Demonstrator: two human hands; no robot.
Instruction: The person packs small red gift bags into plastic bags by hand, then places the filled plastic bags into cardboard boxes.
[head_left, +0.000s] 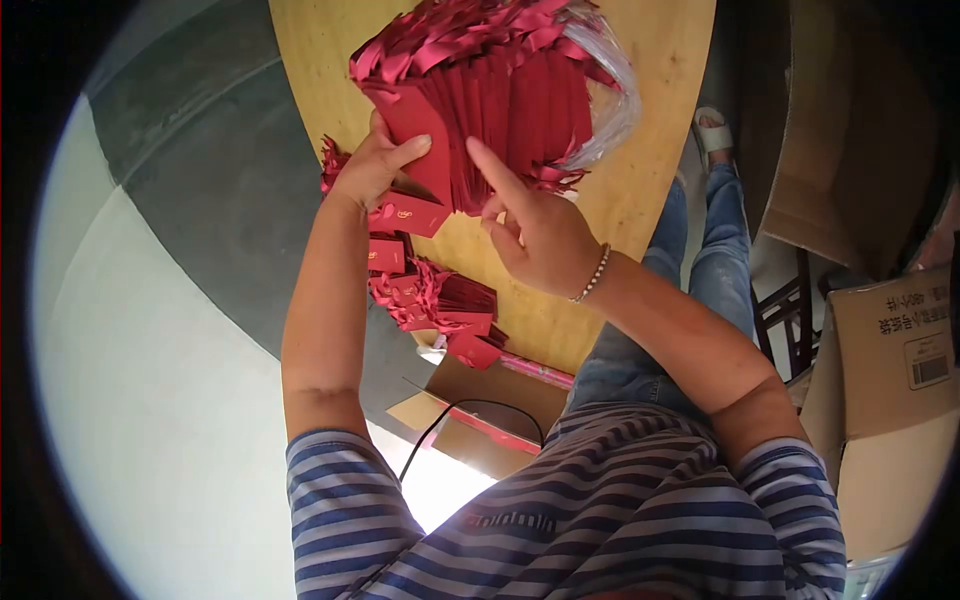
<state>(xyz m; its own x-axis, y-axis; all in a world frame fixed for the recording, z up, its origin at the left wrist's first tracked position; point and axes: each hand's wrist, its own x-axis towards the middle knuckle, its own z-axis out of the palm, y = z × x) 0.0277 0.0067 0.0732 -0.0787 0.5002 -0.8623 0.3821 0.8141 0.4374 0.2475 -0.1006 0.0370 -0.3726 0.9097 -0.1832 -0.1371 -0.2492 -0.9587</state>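
Observation:
A thick row of red paper bags [520, 110] with red ribbons stands on the wooden table, with clear plastic wrap [612, 95] along its right side. My left hand [378, 165] holds the left end of the row, its thumb on the face of the outermost bag. My right hand [530, 220] has its index finger stretched out against the edges of the bags, the other fingers curled and apart, holding nothing. Just below my left hand lies a red bag with gold print [410, 214].
More red bags with ribbons [440, 300] lie along the left edge of the wooden table [500, 260]. An open cardboard box [475, 445] is below the table's near end. Large cardboard boxes [890, 350] stand at the right.

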